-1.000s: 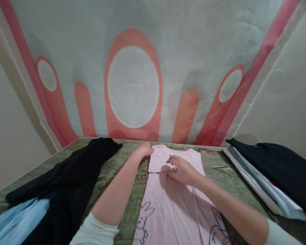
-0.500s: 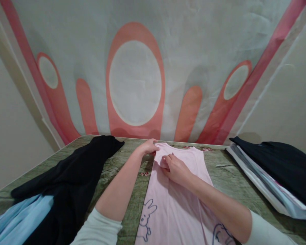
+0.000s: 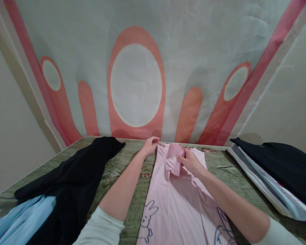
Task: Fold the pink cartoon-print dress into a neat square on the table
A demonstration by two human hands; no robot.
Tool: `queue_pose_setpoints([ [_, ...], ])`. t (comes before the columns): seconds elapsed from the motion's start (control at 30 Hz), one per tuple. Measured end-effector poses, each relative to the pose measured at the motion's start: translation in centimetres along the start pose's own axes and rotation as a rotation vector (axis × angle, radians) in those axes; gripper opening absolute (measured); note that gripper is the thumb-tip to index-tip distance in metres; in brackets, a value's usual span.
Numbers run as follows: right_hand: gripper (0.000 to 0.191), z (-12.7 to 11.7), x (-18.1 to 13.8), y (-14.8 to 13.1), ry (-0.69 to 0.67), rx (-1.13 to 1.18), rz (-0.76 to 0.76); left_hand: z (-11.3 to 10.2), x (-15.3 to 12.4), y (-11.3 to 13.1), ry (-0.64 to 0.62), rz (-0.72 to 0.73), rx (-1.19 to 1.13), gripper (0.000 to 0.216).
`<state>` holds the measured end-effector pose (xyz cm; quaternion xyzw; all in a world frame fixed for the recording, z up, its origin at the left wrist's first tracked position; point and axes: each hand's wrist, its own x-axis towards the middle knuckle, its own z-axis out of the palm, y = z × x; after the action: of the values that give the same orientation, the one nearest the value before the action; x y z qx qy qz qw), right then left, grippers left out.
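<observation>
Pink jersey, thin and limp: the pink shirt (image 3: 178, 204) lies lengthwise down the middle of the table (image 3: 219, 168), with its rabbit print (image 3: 148, 217) at the near end and its neck end toward the wall. The left hand (image 3: 150, 145) is closed narrowly on the far left corner, pinning it at the table's back edge. The right hand (image 3: 191, 162) grips a bunched fold of the shirt near the top, lifted slightly off the surface.

To do this well, the left hand should probably hold its corner as an anchor while the right hand draws its fold taut and lays it down edge to edge. The fabric creases easily, so the bunch needs smoothing before it is pressed flat.

A black garment (image 3: 73, 173) lies over a light blue cloth (image 3: 22, 221) well apart on the left. A folded pile (image 3: 260, 187) under another dark piece (image 3: 277, 163) sits on the right. Both are clear of the work.
</observation>
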<state>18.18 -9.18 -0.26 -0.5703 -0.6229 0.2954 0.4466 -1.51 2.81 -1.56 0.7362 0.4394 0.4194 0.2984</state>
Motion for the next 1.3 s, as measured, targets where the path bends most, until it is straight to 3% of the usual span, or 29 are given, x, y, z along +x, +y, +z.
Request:
queue_pose_setpoints([
  [0.13,0.031,-0.8,-0.4,0.7,-0.036,-0.08,-0.021,0.7,-0.5,-2.0,0.051,0.013,0.112,0.016],
  [0.27,0.032,-0.7,-0.8,0.6,-0.118,-0.104,0.126,1.4,-0.9,-2.8,0.065,0.037,0.186,0.012],
  [0.5,0.037,-0.9,-0.8,0.2,-0.187,0.01,0.227,1.6,-1.5,-2.1,0.038,0.134,0.293,0.016],
  [0.73,0.035,-1.0,-0.6,0.6,-0.187,-0.077,0.172,1.7,-2.0,-1.3,-0.078,0.245,0.567,0.026],
  [1.03,0.025,-1.4,1.1,4.0,0.003,-0.466,-0.024,1.7,-2.5,-1.1,-0.385,0.06,0.85,0.055],
  [1.3,0.053,-1.6,0.9,5.0,-0.011,-0.65,0.038,1.4,-2.4,-0.8,-0.386,-0.065,0.913,0.058],
])
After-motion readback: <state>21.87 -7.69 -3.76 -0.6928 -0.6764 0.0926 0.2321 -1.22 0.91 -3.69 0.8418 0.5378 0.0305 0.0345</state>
